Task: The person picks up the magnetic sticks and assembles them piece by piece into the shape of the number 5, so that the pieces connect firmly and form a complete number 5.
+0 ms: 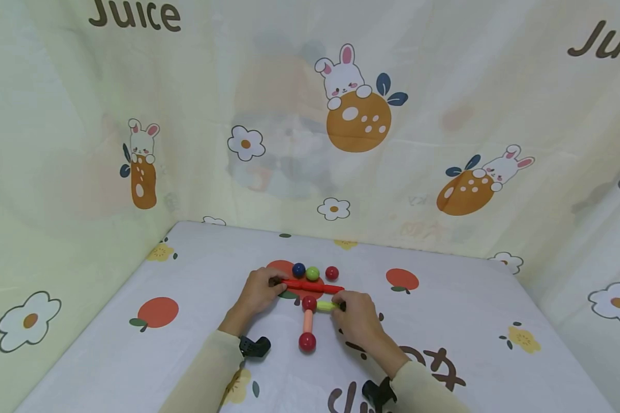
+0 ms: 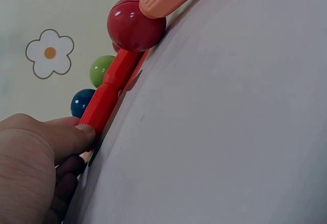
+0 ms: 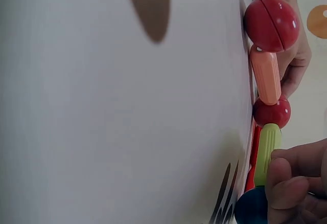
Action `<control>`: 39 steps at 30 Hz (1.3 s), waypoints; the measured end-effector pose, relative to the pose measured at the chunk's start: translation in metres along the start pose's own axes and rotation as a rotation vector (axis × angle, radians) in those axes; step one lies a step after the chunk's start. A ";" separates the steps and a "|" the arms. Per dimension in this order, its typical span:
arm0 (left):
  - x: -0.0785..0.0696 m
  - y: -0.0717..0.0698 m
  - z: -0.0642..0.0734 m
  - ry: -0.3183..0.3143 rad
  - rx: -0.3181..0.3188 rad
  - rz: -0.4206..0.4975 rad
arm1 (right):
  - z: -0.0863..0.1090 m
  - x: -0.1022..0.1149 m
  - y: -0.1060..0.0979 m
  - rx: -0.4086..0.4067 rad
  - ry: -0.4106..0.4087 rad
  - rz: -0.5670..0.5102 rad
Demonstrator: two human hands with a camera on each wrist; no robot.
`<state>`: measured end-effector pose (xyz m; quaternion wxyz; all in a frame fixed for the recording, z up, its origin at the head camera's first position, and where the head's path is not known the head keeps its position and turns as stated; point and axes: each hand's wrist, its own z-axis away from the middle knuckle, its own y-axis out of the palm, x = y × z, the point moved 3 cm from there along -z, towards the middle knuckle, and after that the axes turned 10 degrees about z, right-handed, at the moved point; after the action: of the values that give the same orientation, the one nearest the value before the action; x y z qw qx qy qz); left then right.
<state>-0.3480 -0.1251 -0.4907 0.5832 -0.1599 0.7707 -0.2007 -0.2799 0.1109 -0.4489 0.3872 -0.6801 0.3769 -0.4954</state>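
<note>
My left hand [image 1: 258, 292] pinches the left end of a line of red rods [image 2: 99, 109] between thumb and fingers. With my right hand [image 1: 359, 315] I grip a yellow-green rod [image 3: 266, 150] near a dark blue ball [image 3: 250, 206], partly hidden behind the fingers. That rod's other end meets a red ball [image 1: 309, 303]. From this ball a salmon-pink rod [image 1: 307, 322] runs toward me to a second red ball [image 1: 307, 342]. The red rods lie just beyond these joined pieces.
Behind the red rods sit a loose blue ball [image 1: 298, 270], a green ball [image 1: 312, 273] and another red ball [image 1: 332, 273]. A white printed cloth [image 1: 206, 275] covers the table. A printed curtain [image 1: 284, 172] hangs behind and at both sides.
</note>
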 end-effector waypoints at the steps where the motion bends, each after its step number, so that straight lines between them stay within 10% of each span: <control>1: 0.000 0.000 0.000 0.003 0.001 -0.001 | -0.001 0.000 0.000 0.006 0.006 0.003; 29: 0.000 -0.001 0.000 0.006 -0.009 -0.006 | -0.028 0.001 -0.007 0.161 0.122 -0.115; 39: 0.001 0.000 -0.001 -0.004 -0.004 0.005 | -0.045 -0.007 -0.010 0.057 0.122 -0.092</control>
<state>-0.3492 -0.1258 -0.4911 0.5848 -0.1595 0.7705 -0.1973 -0.3235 0.1149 -0.4334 0.3597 -0.6538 0.3539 -0.5638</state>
